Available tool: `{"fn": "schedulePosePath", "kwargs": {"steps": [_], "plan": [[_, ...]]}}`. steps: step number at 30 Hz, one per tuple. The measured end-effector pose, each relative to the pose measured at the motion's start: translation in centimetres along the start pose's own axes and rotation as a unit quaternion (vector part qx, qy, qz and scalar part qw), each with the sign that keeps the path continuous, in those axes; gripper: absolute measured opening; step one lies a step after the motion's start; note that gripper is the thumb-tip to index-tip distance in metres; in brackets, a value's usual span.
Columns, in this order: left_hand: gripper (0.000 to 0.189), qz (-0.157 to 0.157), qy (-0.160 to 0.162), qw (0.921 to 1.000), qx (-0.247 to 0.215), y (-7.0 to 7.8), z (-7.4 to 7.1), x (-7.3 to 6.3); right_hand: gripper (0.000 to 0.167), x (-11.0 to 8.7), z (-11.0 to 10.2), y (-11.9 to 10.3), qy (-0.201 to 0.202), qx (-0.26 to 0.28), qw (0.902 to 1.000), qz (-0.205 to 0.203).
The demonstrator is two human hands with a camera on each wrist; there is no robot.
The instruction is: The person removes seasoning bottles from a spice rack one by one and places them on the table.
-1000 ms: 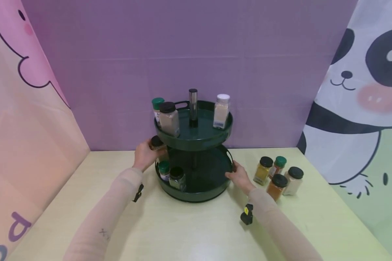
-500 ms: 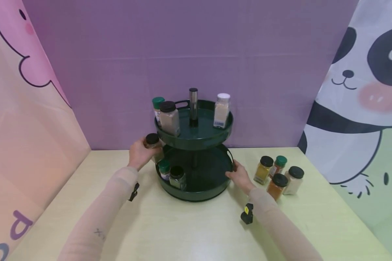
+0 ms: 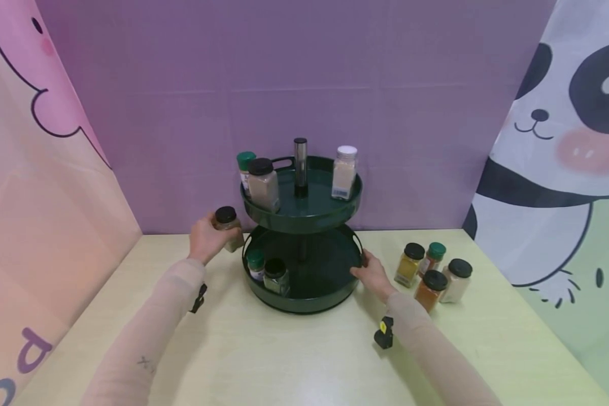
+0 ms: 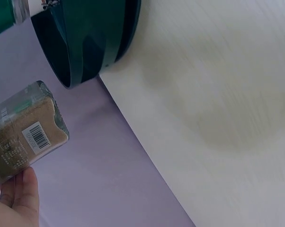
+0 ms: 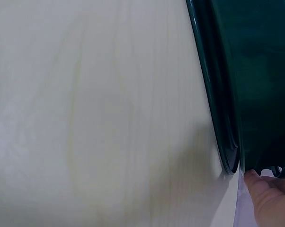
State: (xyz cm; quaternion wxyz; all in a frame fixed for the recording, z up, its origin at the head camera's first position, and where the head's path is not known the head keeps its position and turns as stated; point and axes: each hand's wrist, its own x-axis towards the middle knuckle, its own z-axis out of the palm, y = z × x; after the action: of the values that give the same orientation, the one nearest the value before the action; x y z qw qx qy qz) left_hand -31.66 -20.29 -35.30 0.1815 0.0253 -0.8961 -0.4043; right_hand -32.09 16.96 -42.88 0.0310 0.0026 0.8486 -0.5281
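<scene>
My left hand (image 3: 205,239) grips a spice jar (image 3: 225,215) with a black lid, just left of a dark green two-tier turntable (image 3: 304,306). In the left wrist view, brown powder and a barcode label show on the tilted jar (image 4: 26,135). My right hand (image 3: 374,277) holds the lower tray's right rim at its handle cutout; in the right wrist view the thumb (image 5: 256,182) lies on the outside wall. On the lower tray, at the left, stand a green-lidded jar (image 3: 256,264) and a black-lidded jar (image 3: 276,277).
The upper tray (image 3: 304,224) bears a green-lidded jar (image 3: 246,163), a black-lidded jar (image 3: 263,186) and a white-lidded jar (image 3: 344,173) around a metal post (image 3: 300,163). Several jars, one a yellow jar (image 3: 408,266), stand at the right. A purple wall (image 3: 182,113) backs the table.
My left hand has drawn the brown spice jar leftward, out from over the lower tray to beside it. The right hand and the turntable have stayed in place.
</scene>
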Motion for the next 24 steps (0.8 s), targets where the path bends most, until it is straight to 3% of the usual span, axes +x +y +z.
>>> {"fn": "schedulePosePath", "kwargs": {"steps": [24], "plan": [[0.057,-0.072,0.019,0.9971,0.014,-3.6,-2.8,-0.5,0.070,-0.2,-0.1,-0.2,-0.003,-0.007,0.9999,0.010]]}}
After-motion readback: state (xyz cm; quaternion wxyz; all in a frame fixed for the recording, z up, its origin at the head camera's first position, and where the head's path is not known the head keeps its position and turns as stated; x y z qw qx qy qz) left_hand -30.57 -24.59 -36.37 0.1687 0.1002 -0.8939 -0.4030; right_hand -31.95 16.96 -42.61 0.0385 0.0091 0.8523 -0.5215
